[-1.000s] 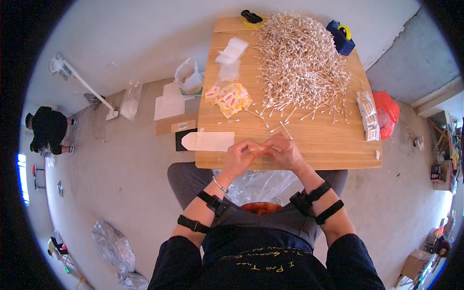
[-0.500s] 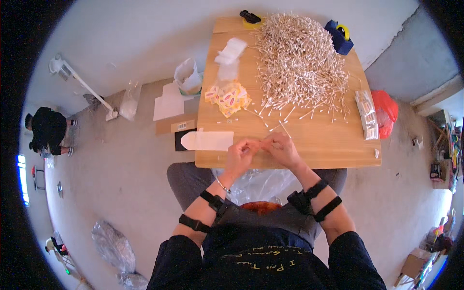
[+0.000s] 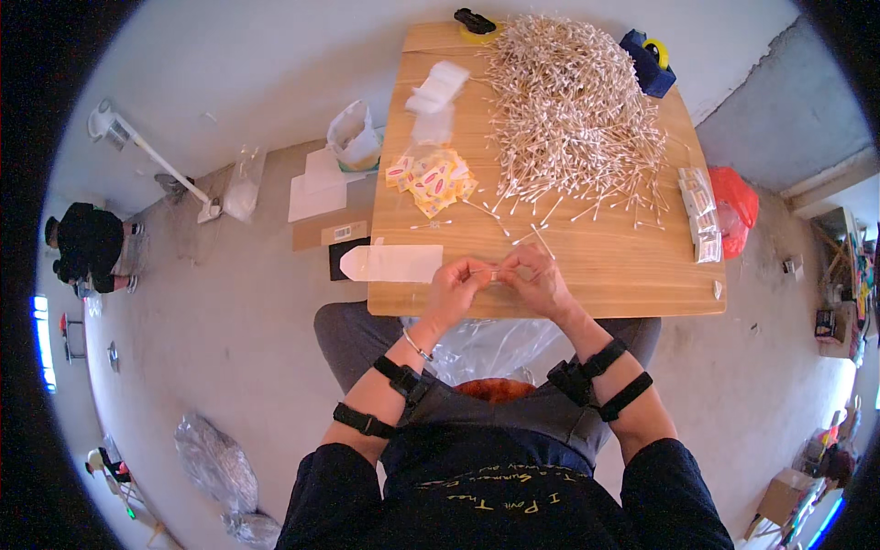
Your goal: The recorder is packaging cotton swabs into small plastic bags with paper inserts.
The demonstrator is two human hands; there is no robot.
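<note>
Pinching a pale piece (image 3: 495, 275) between left hand (image 3: 456, 286) and right hand (image 3: 539, 282) at the surface's (image 3: 605, 302) front edge, we could drop it by slackening.

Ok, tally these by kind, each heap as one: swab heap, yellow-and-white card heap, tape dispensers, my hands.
Cotton swab heap: 1
Yellow-and-white card heap: 1
Tape dispensers: 2, a blue dispenser and a black dispenser
Hands: 2, left hand and right hand
Total: 6
</note>
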